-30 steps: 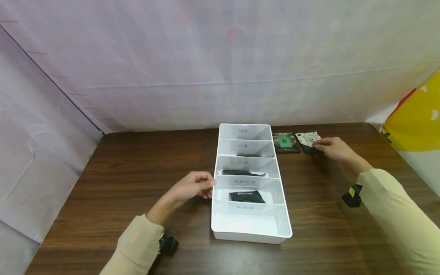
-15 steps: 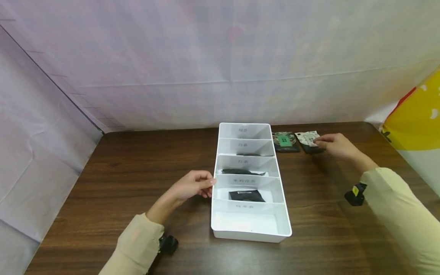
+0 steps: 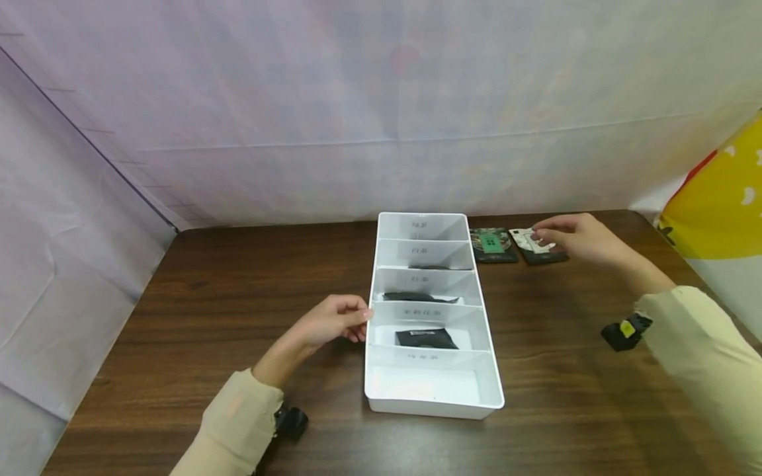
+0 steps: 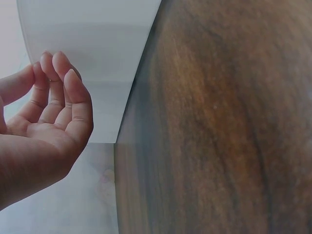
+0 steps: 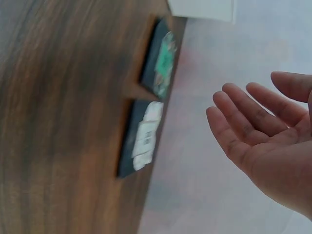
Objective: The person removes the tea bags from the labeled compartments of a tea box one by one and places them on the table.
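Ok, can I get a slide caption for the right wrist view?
Empty right hand near a black-and-white packet and a green-labelled packet, both lying on a wood-grain table.

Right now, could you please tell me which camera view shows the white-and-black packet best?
The right wrist view: there the white-and-black packet is whole and uncovered, though slightly blurred. In the head view, the right hand covers part of it. The left wrist view does not show it.

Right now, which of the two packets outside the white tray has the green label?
The packet beside the tray; the farther packet shows white and black instead.
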`<state>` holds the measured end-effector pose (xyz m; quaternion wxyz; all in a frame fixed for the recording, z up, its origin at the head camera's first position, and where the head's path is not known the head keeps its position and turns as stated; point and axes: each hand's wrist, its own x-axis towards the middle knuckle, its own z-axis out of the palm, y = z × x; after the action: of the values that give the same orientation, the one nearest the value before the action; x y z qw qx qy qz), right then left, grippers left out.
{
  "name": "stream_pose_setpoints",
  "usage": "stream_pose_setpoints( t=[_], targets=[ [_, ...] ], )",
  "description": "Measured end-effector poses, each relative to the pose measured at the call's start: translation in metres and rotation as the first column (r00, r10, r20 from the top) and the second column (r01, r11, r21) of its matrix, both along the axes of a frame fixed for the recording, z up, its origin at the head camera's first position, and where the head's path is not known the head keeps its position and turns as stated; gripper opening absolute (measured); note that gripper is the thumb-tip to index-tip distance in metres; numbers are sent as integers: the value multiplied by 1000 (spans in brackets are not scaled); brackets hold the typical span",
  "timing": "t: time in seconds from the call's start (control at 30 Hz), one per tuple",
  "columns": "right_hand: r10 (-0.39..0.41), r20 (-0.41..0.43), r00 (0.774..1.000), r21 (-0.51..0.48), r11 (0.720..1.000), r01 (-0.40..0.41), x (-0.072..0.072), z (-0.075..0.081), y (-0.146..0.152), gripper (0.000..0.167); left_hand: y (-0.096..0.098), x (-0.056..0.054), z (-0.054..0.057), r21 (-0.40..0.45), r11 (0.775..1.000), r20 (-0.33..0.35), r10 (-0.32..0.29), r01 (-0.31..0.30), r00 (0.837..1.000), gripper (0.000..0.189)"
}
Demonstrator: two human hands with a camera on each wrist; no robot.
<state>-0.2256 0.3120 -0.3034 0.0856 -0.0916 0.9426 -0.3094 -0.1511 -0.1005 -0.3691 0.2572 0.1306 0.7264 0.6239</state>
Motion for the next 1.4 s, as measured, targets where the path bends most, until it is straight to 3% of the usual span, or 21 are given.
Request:
stream_pose_setpoints(
  t=[0.4, 0.67, 0.97, 1.2, 1.4],
  targets=[
    [91, -47, 995, 58, 994, -89, 23, 25, -31, 42, 0, 0, -1, -13, 1000, -6, 1, -1, 1000, 22],
    [211, -55, 976, 4, 977, -212, 39, 31, -49, 30, 0, 0, -2, -19, 1000, -4, 5, -5, 1000, 21],
    [338, -169, 926, 39, 941, -336, 54, 31, -67, 21, 0, 0, -2, -20, 1000, -6, 5, -5, 1000, 22],
    [391, -151, 908, -10, 918, -397, 69, 25, -81, 20, 0, 0, -1, -19, 1000, -11, 2, -2, 1000, 23],
    [493, -127, 861, -68, 861, -503, 80, 15, -90, 21, 0, 0, -1, -23, 1000, -12, 1, -1, 1000, 23]
  ],
)
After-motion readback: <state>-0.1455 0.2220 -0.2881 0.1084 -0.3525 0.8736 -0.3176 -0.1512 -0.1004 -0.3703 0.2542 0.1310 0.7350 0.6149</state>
